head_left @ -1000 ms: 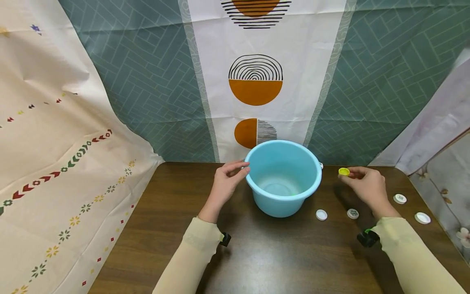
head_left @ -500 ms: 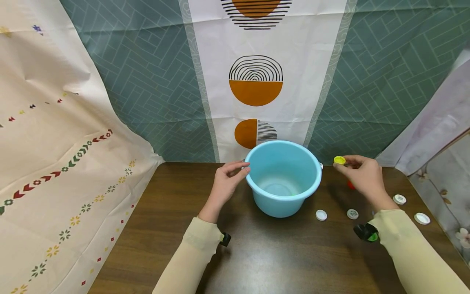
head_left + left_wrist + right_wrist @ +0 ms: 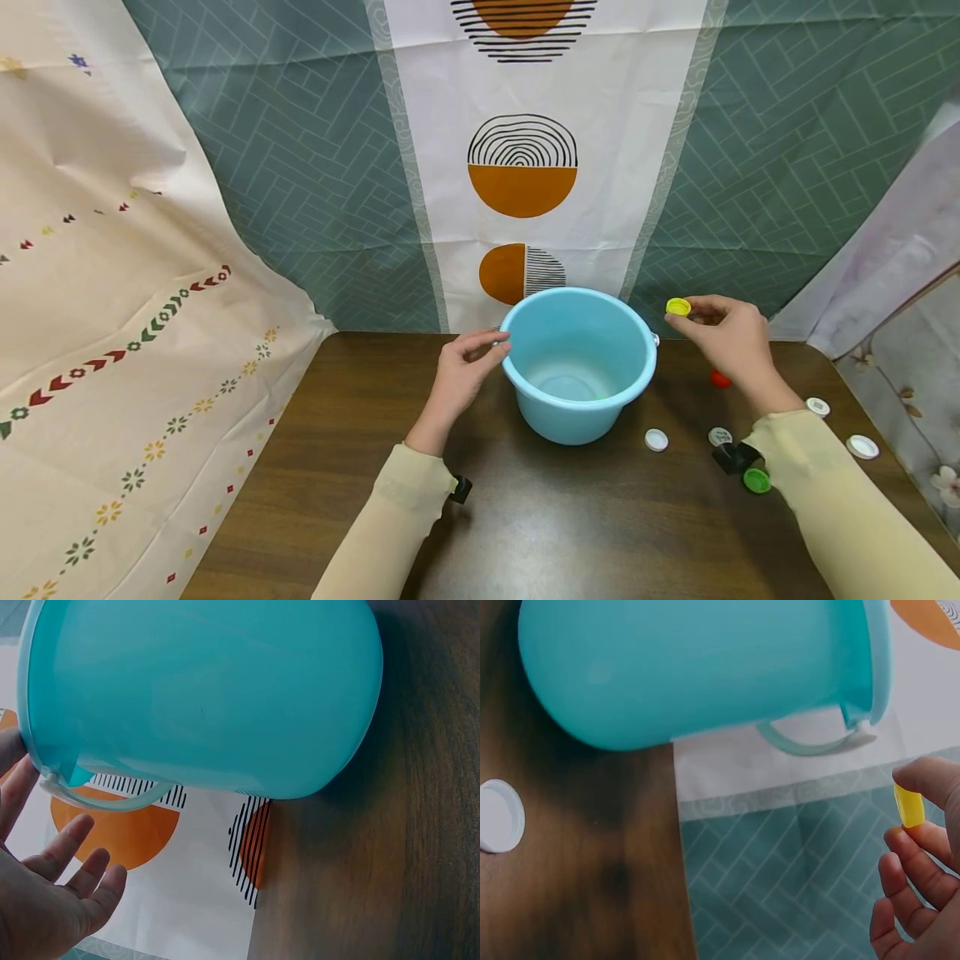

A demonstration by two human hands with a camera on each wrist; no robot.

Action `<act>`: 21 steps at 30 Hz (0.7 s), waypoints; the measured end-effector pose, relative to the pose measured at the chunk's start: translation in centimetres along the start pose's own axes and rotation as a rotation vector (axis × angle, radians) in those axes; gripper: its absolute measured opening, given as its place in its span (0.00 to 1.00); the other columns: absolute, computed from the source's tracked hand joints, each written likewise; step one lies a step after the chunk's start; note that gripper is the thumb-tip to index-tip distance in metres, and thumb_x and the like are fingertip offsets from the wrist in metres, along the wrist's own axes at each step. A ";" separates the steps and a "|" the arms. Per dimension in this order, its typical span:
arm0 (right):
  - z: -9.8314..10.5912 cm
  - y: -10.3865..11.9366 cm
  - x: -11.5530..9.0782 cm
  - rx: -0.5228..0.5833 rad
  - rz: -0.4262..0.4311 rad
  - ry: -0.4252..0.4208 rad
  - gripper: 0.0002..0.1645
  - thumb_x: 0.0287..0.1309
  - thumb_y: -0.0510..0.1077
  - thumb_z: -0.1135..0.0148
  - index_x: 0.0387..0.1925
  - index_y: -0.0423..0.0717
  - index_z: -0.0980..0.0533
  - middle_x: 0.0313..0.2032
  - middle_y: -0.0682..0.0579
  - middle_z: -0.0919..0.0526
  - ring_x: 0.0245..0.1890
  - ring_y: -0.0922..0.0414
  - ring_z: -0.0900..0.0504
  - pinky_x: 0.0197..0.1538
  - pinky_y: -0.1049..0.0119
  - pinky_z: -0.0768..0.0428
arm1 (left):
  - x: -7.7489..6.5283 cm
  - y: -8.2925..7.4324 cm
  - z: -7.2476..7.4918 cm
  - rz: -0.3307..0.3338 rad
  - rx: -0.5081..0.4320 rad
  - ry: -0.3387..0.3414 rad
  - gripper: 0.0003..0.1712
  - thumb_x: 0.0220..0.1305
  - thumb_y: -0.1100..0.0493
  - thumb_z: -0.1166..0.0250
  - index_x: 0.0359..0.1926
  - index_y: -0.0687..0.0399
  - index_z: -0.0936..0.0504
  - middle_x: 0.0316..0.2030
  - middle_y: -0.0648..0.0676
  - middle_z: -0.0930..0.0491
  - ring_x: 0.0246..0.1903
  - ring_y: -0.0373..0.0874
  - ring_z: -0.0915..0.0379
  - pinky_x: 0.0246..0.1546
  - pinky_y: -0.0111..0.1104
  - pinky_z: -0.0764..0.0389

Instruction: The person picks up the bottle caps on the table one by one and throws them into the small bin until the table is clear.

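A light blue bucket stands upright on the wooden table. My left hand pinches its rim at the left side between thumb and forefinger, the other fingers spread apart below in the left wrist view. My right hand is raised to the right of the bucket, apart from it. Between thumb and forefinger it pinches a yellow bottle cap, its hollow side up in the head view. A small bit of green shows at the bottom inside the bucket.
Right of the bucket lie a white cap, a printed white cap, a red cap and a green cap. More white caps lie near the table's right edge. Patterned cloth hangs behind.
My right hand has risen and moved left toward the bucket with the yellow cap. The red and green caps have come into view. My left hand keeps its place on the rim.
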State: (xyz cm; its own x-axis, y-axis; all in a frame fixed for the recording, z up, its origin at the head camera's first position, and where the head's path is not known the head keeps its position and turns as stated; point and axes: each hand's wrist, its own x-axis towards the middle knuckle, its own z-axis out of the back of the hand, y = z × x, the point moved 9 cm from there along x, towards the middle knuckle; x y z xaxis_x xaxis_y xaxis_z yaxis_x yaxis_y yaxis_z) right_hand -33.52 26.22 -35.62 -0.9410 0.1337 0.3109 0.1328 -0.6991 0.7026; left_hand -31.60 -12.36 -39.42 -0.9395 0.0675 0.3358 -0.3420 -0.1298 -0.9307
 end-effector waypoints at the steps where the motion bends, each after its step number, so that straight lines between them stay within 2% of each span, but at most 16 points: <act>1: 0.0 0.3 0.1 0.001 0.003 0.000 0.33 0.53 0.65 0.32 0.50 0.43 0.18 0.41 0.43 0.15 0.37 0.55 0.25 0.29 0.74 0.28 | 0.0 0.0 0.0 0.001 0.000 0.000 0.15 0.61 0.54 0.30 0.48 0.53 0.12 0.52 0.50 0.21 0.56 0.42 0.30 0.58 0.44 0.29; 9: -0.4 2.3 0.3 0.014 0.024 -0.008 0.31 0.53 0.65 0.31 0.48 0.45 0.17 0.41 0.45 0.15 0.37 0.57 0.24 0.29 0.72 0.27 | 0.0 0.1 0.1 0.004 -0.004 -0.001 0.15 0.61 0.53 0.29 0.48 0.52 0.12 0.52 0.49 0.21 0.56 0.43 0.30 0.58 0.48 0.29; 14: -0.8 3.4 0.4 0.004 0.041 0.006 0.32 0.54 0.66 0.33 0.48 0.45 0.17 0.41 0.46 0.14 0.39 0.56 0.24 0.33 0.66 0.27 | 0.0 0.1 0.1 0.011 0.000 -0.003 0.15 0.61 0.54 0.29 0.47 0.52 0.12 0.53 0.50 0.21 0.56 0.43 0.30 0.57 0.47 0.28; 17: -0.9 4.0 0.5 0.002 0.048 0.019 0.33 0.53 0.66 0.33 0.49 0.46 0.18 0.42 0.45 0.14 0.40 0.55 0.24 0.35 0.61 0.27 | 0.0 0.1 0.1 0.013 -0.002 0.006 0.16 0.62 0.55 0.30 0.49 0.55 0.13 0.54 0.53 0.21 0.56 0.44 0.30 0.57 0.45 0.28; 21: -1.0 4.8 0.7 0.005 0.056 0.028 0.33 0.52 0.67 0.32 0.49 0.46 0.18 0.42 0.46 0.14 0.41 0.55 0.24 0.36 0.60 0.27 | 0.0 0.0 -0.1 0.008 -0.021 0.024 0.16 0.63 0.59 0.31 0.50 0.63 0.15 0.55 0.60 0.22 0.57 0.50 0.30 0.57 0.48 0.28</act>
State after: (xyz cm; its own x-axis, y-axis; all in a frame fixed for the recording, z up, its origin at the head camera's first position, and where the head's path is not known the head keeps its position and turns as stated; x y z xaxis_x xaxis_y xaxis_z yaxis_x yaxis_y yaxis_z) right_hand -33.89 22.30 -32.68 -0.9403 0.0748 0.3320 0.1869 -0.7017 0.6875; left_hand -31.62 -12.27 -39.38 -0.9414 0.0902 0.3251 -0.3339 -0.1094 -0.9362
